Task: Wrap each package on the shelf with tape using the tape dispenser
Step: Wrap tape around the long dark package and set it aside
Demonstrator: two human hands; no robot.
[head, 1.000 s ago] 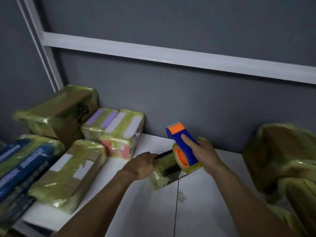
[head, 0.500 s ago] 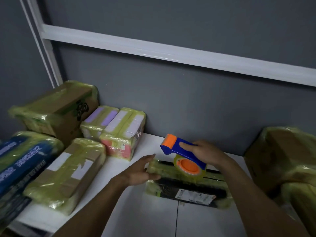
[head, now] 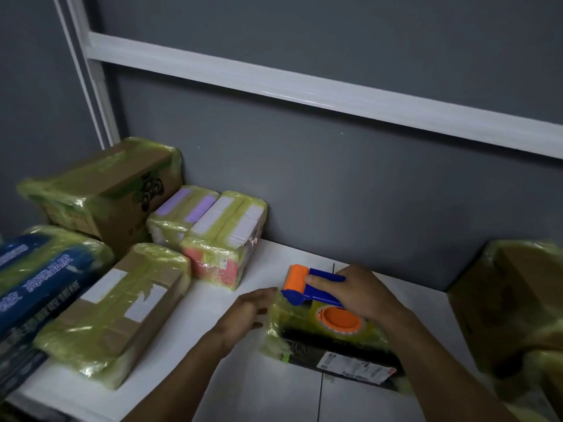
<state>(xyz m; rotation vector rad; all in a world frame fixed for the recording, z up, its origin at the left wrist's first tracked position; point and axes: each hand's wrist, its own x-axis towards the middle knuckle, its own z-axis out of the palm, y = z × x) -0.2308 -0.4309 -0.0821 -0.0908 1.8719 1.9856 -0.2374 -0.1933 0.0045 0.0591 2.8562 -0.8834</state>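
Clearly the thing in hand is the flat dark package (head: 335,351), which lies near the middle of the shelf (head: 259,388), closer to its front edge than its back and well apart from the brown box (head: 122,309) and pink package (head: 222,251) toward the left end. Yellow-green tape already covers its far half, while the near strip with the white label is bare. It looks thin, light and fairly stiff, so it will probably slide on the smooth white shelf when tape is dragged across it; the glossy film should also be slippery under a palm. The right hand (head: 362,295) grips the tape dispenser (head: 316,295) with its fingers curled over the blue handle, the orange roller resting at the package's far left corner and the tape roll lying against the top face. The left hand (head: 246,312) sits at the package's left end with its fingers loose and spread, holding nothing; whether they actually touch the wrap I cannot tell. A sound hold would be that hand pressed flat on the left end or pinching the short edge, clear of the tape's path, since the sticky strip grabs skin and wrinkles easily.
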